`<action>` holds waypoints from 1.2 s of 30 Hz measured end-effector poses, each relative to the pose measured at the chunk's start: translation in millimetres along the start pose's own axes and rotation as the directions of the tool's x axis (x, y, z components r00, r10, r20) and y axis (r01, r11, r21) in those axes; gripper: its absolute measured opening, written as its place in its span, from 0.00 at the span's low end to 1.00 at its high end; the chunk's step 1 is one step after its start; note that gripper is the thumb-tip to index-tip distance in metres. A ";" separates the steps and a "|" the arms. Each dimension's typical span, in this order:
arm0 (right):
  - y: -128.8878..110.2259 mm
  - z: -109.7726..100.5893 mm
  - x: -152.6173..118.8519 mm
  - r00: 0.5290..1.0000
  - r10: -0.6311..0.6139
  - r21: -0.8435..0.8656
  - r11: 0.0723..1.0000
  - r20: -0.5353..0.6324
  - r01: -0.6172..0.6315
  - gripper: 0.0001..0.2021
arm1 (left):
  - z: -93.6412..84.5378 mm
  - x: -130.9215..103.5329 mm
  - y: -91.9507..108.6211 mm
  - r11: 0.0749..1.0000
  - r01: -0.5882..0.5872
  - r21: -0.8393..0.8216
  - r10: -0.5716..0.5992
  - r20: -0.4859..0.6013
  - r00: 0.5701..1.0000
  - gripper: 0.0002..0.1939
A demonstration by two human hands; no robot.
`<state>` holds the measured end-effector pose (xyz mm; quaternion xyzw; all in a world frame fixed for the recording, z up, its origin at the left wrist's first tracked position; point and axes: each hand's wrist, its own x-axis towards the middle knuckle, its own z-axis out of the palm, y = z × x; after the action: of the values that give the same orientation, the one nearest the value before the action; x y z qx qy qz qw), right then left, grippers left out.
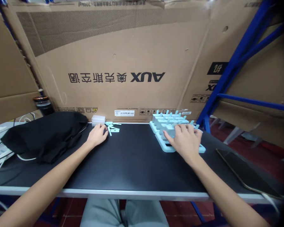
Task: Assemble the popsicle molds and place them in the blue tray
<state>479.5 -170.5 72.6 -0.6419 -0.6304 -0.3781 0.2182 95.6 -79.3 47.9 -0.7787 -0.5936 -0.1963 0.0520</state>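
My left hand (97, 135) rests on the black tabletop with bent fingers drawn together. Its fingertips are beside a small pile of light blue plastic popsicle sticks (115, 130) and in front of a translucent white box (98, 119); what they pinch, if anything, is hidden. On the right, a light blue popsicle mold set (158, 125) stands in rows, with stick handles pointing up. My right hand (186, 142) grips a front mold from above, thumb on its left side and fingers across its top. The front frame of the set (167, 148) shows below that hand.
A black cloth (47, 134) lies at the left, before a dark cup (44, 105) and white cables. A phone (246, 171) with a cable lies at the right edge. A large cardboard box (115, 47) walls the back; blue metal posts (236, 63) stand at right.
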 end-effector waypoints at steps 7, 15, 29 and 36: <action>-6.1 0.0 -6.8 1.000 -0.014 -0.056 0.998 0.012 0.015 0.24 | 6.2 -2.5 1.1 0.997 -0.038 -0.060 0.043 0.076 0.996 0.11; -10.6 -5.8 -14.0 0.999 0.017 -0.005 1.000 0.030 -0.016 0.26 | 14.5 5.5 10.3 0.993 -0.073 -0.092 0.080 0.067 0.995 0.13; -173.7 61.5 64.9 0.734 -0.622 0.645 0.683 0.271 0.341 0.19 | -9.7 46.7 -78.1 0.972 0.222 -0.079 -0.229 -0.105 0.968 0.25; -167.4 75.2 70.9 0.777 -0.511 0.579 0.779 0.367 0.239 0.10 | -9.6 56.0 -98.1 0.990 0.088 -0.114 -0.094 -0.054 0.994 0.17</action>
<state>326.5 -49.5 47.1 -0.4937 -0.8594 -0.0557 0.1212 12.7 -3.3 62.3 -0.7464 -0.6149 -0.2540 0.0170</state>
